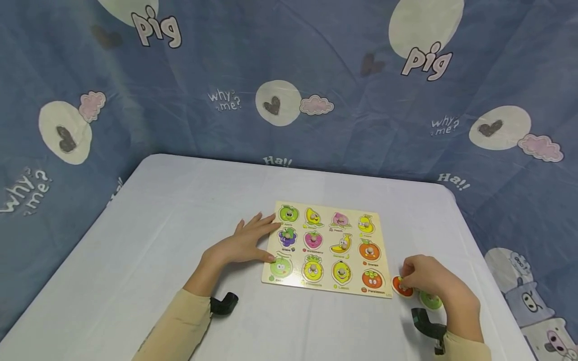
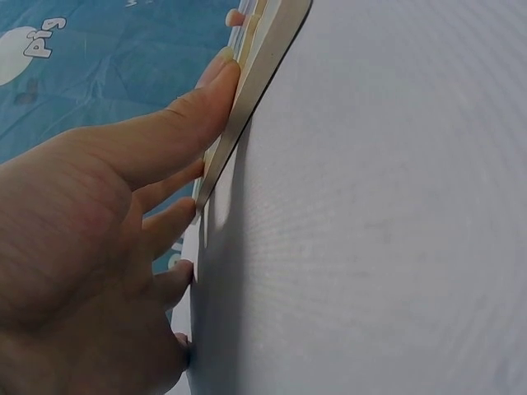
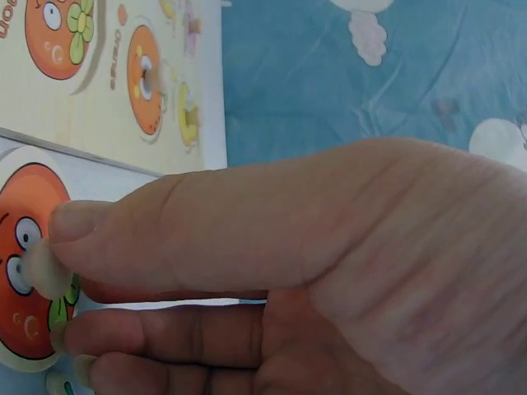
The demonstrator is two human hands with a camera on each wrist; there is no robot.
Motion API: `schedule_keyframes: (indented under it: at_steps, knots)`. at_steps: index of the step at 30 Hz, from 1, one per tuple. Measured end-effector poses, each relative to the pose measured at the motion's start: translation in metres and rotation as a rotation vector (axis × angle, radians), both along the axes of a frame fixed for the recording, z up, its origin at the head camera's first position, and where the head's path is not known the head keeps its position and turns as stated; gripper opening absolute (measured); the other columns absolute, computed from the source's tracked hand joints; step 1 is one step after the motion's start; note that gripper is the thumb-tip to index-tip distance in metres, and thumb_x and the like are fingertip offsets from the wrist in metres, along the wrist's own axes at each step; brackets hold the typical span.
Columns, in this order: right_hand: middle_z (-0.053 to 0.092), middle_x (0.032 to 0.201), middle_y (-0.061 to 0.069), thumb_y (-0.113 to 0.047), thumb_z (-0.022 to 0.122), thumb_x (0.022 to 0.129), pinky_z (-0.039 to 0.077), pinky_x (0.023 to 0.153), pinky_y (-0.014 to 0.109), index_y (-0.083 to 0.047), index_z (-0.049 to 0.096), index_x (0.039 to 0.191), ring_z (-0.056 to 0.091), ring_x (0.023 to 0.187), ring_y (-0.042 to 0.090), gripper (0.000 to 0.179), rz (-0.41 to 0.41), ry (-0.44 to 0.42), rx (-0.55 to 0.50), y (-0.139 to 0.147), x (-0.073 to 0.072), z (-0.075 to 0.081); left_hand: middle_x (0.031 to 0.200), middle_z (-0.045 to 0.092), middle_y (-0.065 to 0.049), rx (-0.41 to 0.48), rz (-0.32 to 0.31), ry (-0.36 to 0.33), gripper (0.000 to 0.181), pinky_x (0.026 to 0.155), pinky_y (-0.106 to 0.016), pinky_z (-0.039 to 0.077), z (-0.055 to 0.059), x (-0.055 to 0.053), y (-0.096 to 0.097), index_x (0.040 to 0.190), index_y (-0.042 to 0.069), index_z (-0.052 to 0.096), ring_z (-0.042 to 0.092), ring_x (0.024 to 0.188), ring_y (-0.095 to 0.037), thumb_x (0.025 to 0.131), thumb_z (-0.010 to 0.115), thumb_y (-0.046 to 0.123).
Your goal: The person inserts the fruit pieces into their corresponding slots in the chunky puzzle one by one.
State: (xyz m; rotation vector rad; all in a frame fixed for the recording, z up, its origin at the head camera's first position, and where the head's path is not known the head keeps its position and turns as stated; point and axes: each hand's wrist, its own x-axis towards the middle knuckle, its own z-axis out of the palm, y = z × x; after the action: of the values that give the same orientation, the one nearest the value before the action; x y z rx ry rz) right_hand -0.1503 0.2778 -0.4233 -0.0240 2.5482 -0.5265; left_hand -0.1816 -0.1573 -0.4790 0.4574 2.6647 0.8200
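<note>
A wooden fruit puzzle board (image 1: 325,291) lies on the table, most of its fruit pieces showing small knobs. My left hand (image 1: 244,243) is spread at the board's left edge, with thumb and fingertips on it. In the left wrist view, the thumb (image 2: 206,107) presses along the edge. At the board's lower right corner, my right hand (image 1: 426,276) pinches a red-orange persimmon puzzle piece (image 3: 33,321) by its wooden knob (image 3: 48,270). Partly under that hand is a round green puzzle piece (image 1: 430,301).
A white cloth covers the table (image 1: 113,281). Behind it hangs a blue printed curtain (image 1: 343,130). Dark wrist camera mounts (image 1: 224,304) stick out below both wrists.
</note>
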Motion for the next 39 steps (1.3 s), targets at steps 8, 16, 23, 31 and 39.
schedule_keyframes:
  at_steps: [8,16,23,31,39]
  knots:
    - [0.055,0.068,0.003,-0.008,0.071,0.076,0.038,0.056,0.029,-0.008,0.06,0.074,0.051,0.065,0.018,0.011,-0.004,-0.024,-0.005,-0.0024,0.0016,-0.0046,0.168,0.019,0.002,0.001,0.001,-0.003,0.097,0.122,-0.065,-0.007,0.0005,0.0009,-0.0001,0.155,0.029,0.035,-0.002,0.157,-0.03,0.073,0.084,0.045]
    - [0.051,0.065,0.001,-0.004,0.068,0.075,0.035,0.055,0.029,-0.009,0.057,0.071,0.049,0.063,0.017,0.013,0.014,-0.007,-0.02,-0.0039,0.0017,-0.0076,0.167,0.02,0.001,0.008,-0.003,0.008,0.096,0.121,-0.066,-0.006,0.001,0.0014,0.0005,0.155,0.028,0.037,-0.001,0.157,-0.032,0.073,0.084,0.046]
    - [0.053,0.066,0.002,-0.005,0.067,0.077,0.036,0.056,0.03,-0.009,0.057,0.072,0.049,0.065,0.018,0.011,0.019,0.005,-0.01,-0.0041,0.0015,-0.0069,0.167,0.021,-0.001,0.016,-0.006,0.012,0.095,0.121,-0.067,-0.005,0.0018,0.0018,-0.0002,0.154,0.027,0.038,0.001,0.157,-0.033,0.073,0.083,0.047]
    - [0.054,0.07,0.003,-0.003,0.064,0.075,0.038,0.056,0.029,-0.008,0.059,0.076,0.05,0.067,0.019,0.007,0.018,0.016,0.002,-0.0006,-0.0006,-0.0048,0.167,0.021,-0.001,0.018,-0.001,0.01,0.096,0.121,-0.067,-0.006,0.0027,0.0009,0.0007,0.154,0.027,0.037,0.0,0.157,-0.034,0.072,0.083,0.048]
    - [0.054,0.073,0.005,-0.003,0.064,0.076,0.04,0.053,0.03,-0.008,0.06,0.08,0.05,0.065,0.019,0.007,0.012,0.046,0.001,-0.0019,-0.002,-0.0017,0.167,0.02,0.0,0.003,0.005,-0.003,0.096,0.121,-0.066,-0.006,0.003,0.0014,0.0014,0.154,0.028,0.037,-0.001,0.157,-0.032,0.073,0.084,0.047]
